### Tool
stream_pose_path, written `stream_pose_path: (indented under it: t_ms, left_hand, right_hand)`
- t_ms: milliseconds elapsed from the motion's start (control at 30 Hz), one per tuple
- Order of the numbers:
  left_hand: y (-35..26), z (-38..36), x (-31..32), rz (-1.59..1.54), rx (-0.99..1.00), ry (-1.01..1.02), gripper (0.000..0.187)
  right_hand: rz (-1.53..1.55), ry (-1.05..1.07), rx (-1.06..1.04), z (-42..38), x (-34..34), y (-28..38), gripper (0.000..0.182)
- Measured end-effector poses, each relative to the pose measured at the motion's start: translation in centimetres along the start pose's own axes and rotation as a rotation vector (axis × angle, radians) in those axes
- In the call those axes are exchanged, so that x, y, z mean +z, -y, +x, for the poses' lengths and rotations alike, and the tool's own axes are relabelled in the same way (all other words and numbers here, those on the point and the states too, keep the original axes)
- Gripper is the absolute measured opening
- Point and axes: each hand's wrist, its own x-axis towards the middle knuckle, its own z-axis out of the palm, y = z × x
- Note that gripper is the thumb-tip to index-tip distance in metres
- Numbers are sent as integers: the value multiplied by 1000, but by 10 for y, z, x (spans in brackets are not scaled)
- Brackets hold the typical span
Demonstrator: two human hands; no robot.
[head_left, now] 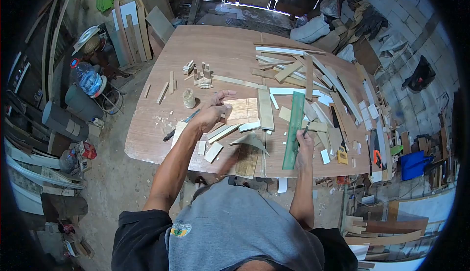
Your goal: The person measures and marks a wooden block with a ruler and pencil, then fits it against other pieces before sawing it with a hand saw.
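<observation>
My left hand (214, 110) is stretched over a pale plywood panel (246, 109) in the middle of the brown workbench (215, 46), fingers spread and nothing held. Whether the palm presses on the panel I cannot tell. My right hand (304, 146) grips a thin dark pencil (306, 129) with its tip at the right edge of a long green ruler (294, 124), which lies lengthwise towards me. A pale wood strip (266, 109) lies between the panel and the ruler. A curved wood offcut (250, 141) sits near the front edge.
Several wood strips and offcuts are piled at the back right (303, 68). A small pale cup (189, 98), little blocks (199, 73) and a dark-handled tool (180, 125) lie left of my hand. A water bottle (89, 79) stands on the floor to the left.
</observation>
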Motion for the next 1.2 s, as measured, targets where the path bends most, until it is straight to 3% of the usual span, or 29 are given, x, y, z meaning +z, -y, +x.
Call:
stream_pose_path:
  t_ms: [267, 333, 533, 767, 867, 967, 1133, 1200]
  left_hand:
    - [-6, 3, 37, -69, -114, -43, 36]
    - [0, 5, 37, -47, -92, 2, 26]
    - [8, 5, 47, -251, -193, 8, 40]
    - [34, -6, 27, -280, -74, 31, 34]
    - [30, -20, 18, -271, -45, -7, 56]
    - [35, -29, -16, -194, -7, -44, 57]
    - [18, -68, -89, -263, -7, -60, 76]
    - [14, -88, -124, -282, 13, -67, 75]
  right_hand:
    - [-66, -9, 103, -16, -72, -32, 16]
    - [-76, -30, 127, -22, -79, -38, 15]
    - [-85, 24, 221, -27, -100, -59, 16]
    - [-142, 140, 267, -23, -89, -79, 14]
    - [-257, 230, 293, -20, -72, -97, 14]
    - [-382, 354, 275, -19, -41, -120, 16]
    - [-578, 612, 255, -27, 79, -163, 30]
    - [-587, 671, 276, -26, 134, -192, 31]
